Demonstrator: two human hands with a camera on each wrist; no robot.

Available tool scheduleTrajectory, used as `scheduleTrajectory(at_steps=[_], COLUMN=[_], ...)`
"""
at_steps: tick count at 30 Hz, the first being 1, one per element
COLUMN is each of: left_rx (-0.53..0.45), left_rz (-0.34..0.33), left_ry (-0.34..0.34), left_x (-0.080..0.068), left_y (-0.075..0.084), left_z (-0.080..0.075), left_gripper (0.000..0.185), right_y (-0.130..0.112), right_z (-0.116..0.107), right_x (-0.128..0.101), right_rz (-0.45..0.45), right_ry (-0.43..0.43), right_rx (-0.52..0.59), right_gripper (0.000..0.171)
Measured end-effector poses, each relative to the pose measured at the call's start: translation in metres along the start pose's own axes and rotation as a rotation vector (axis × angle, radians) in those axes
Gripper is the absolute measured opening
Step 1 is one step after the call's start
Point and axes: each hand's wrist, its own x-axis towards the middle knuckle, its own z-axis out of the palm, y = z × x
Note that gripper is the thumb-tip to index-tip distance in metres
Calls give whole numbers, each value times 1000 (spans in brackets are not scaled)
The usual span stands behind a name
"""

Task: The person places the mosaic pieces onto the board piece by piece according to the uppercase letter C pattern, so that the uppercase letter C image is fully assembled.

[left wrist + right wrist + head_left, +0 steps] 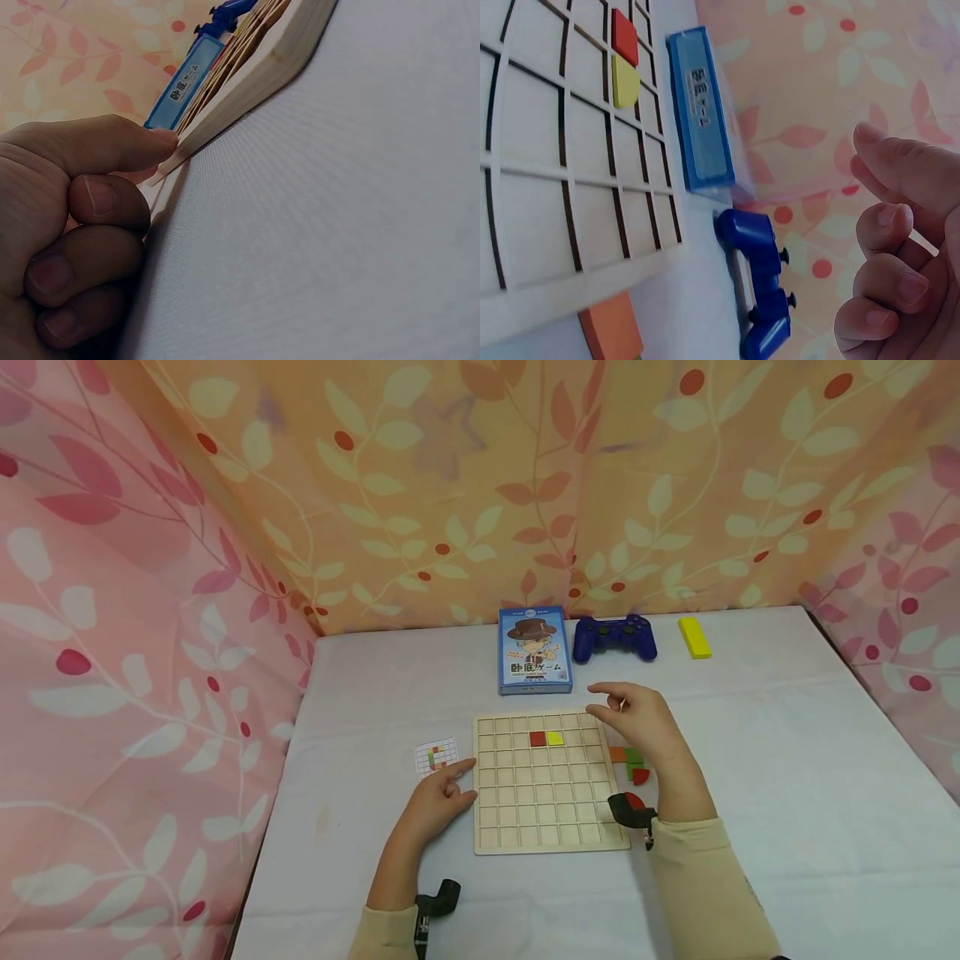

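Note:
A light wooden grid board (513, 816) lies flat on the table. Side by side in one of its upper rows sit a red square tile (537, 739) and a yellow tile (555, 738) with one rounded corner. My left hand (437, 797) touches the board's left edge with index finger and thumb spread apart; its other fingers are curled in. Above the board's upper right corner hovers my right hand (637, 718), thumb and index finger apart, nothing between them. Next to the left hand, partly covered by it, is a small pattern card (437, 755).
Right of the board lie an orange tile (617, 754), green tiles (634, 757) and red rounded tiles (641, 776), some hidden by the right arm. Behind stand a blue card box (535, 652), a blue game controller (615, 637) and a yellow block (694, 638).

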Motion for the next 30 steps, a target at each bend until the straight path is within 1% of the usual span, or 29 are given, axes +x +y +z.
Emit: scheduleTrajectory(at_steps=[10,15,18,22,27,30], left_rx=[4,7,7,9,18,23], left_rz=[15,18,13,13,9,11], left_ry=[-4,-7,-5,-8,-4,-1], left_x=[0,1,1,1,1,1], left_y=[1,0,0,-1,-1,-1], left_z=[1,0,0,-1,0,-1], left_gripper=[53,52,52,52,52,52], right_y=[32,50,62,80,96,101], right_z=[-29,-42,-47,-50,-50,-48], right_x=[-2,-5,-6,-11,-19,-23], right_rz=[81,156,204,248,297,313], right_ry=[85,92,75,31,-68,-106], right_rx=[-26,-49,-86,-131,-154,-155], right_gripper=[41,43,46,48,46,45])
